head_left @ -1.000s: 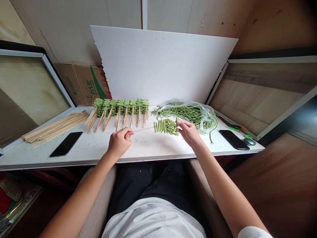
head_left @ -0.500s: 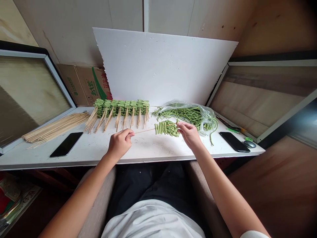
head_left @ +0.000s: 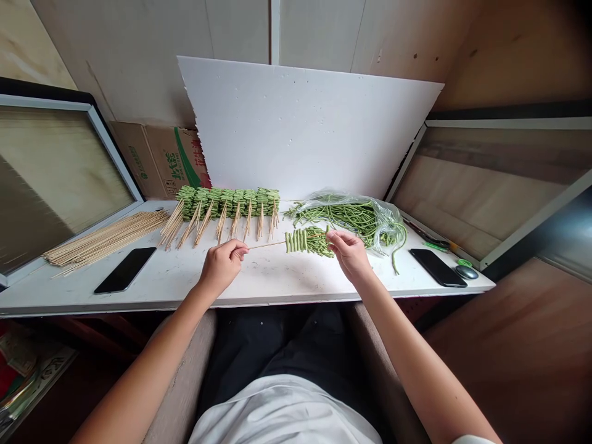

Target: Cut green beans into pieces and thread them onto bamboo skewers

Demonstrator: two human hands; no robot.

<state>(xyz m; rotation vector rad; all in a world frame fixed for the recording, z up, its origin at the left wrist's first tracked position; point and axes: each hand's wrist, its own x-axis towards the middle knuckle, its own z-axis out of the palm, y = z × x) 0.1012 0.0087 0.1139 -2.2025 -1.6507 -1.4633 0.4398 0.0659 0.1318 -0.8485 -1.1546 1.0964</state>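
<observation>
My left hand point(head_left: 224, 264) is closed around the blunt end of a thin wooden skewer point(head_left: 267, 245), held level above the table. Several short green bean pieces point(head_left: 296, 241) sit side by side on the skewer's right part. In a pinch, my right hand point(head_left: 346, 251) holds one upright bean piece point(head_left: 328, 233) by the skewer's far tip. Behind and below the skewer lies a pile of cut bean pieces point(head_left: 320, 242), partly covered by my right hand. Farther back, long green beans point(head_left: 346, 213) spill out of a clear plastic bag point(head_left: 386, 213).
Filled bean skewers point(head_left: 226, 205) are stacked in a row at the back left, sticks toward me. Bare skewers point(head_left: 108, 239) lie left, near a phone point(head_left: 124, 270). At right are another phone point(head_left: 438, 267), a mouse point(head_left: 466, 272) and a white board point(head_left: 309, 129) behind.
Both hands and the skewer have shifted slightly left. My right hand still pinches the bean piece at the tip; the view has tilted a little.
</observation>
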